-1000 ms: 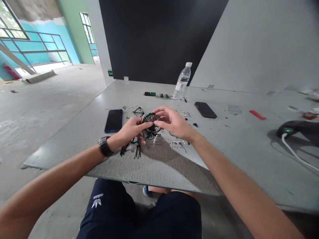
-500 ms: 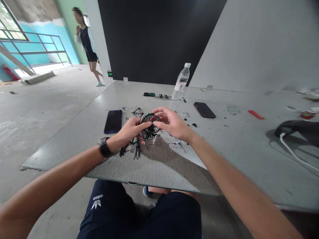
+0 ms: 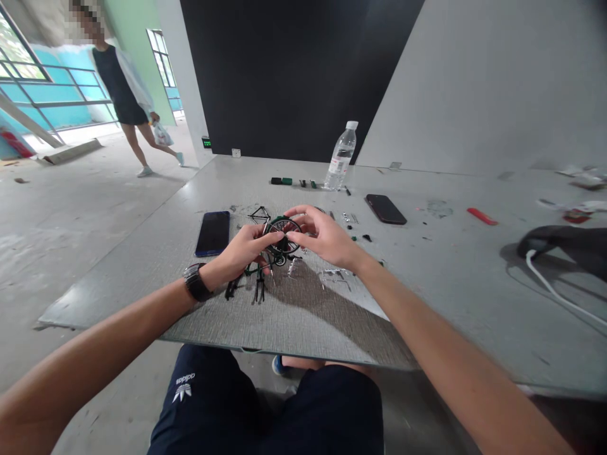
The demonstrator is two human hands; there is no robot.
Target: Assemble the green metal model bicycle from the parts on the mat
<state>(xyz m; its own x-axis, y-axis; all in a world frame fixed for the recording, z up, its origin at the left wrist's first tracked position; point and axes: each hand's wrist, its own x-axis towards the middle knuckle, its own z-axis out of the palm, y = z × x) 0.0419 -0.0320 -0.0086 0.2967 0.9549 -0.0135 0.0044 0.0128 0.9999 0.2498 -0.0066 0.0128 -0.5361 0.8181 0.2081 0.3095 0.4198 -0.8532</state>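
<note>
Over the grey board [image 3: 303, 316], both hands meet on a small green and black model bicycle [image 3: 279, 239]. My left hand [image 3: 241, 249], a black watch on its wrist, grips the frame from the left with closed fingers. My right hand [image 3: 322, 237] pinches the spoked wheel [image 3: 283, 226] from the right between thumb and fingertips. Loose black and silver parts [image 3: 258, 284] lie on the board just below and right of the hands.
A dark blue phone [image 3: 213, 232] lies left of the hands, a black phone [image 3: 385, 209] to the right. A water bottle [image 3: 339, 157] stands at the back. A red tool [image 3: 482, 217] and a black device with a white cable [image 3: 559, 243] sit far right. A person [image 3: 123, 95] walks at back left.
A person came into view at the back left and walked nearer and leftward. My hands stay on the model bicycle with only slight finger shifts.
</note>
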